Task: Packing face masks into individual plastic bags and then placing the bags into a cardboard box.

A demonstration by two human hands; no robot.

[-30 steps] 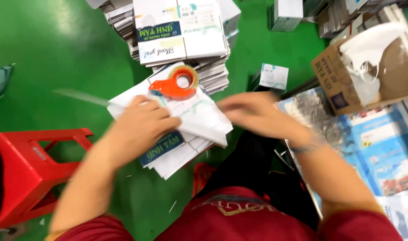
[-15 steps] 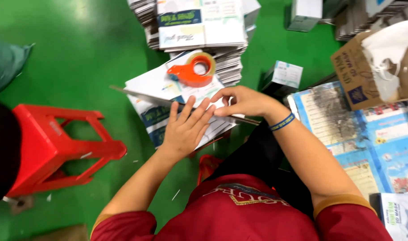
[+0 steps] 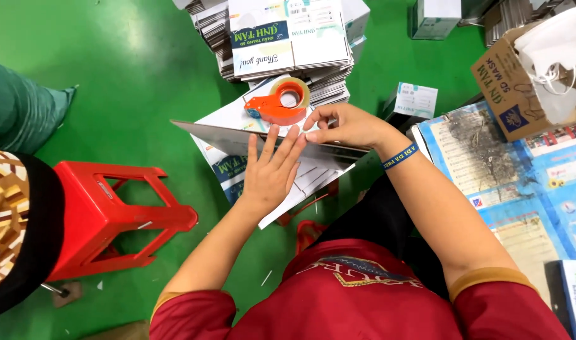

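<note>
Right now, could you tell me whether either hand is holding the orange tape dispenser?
No, the orange tape dispenser lies free on the stacked cartons, while the left hand and the right hand press on the flat carton.

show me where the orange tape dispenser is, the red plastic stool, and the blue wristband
orange tape dispenser (image 3: pixel 280 107), head view, on its orange body below the tape roll.
red plastic stool (image 3: pixel 105 217), head view, on the seat top.
blue wristband (image 3: pixel 399 156), head view, on the band across the right wrist.

L hand (image 3: pixel 272 170) flat, fingers spread; R hand (image 3: pixel 347 126) pinching, wrist bent.
</note>
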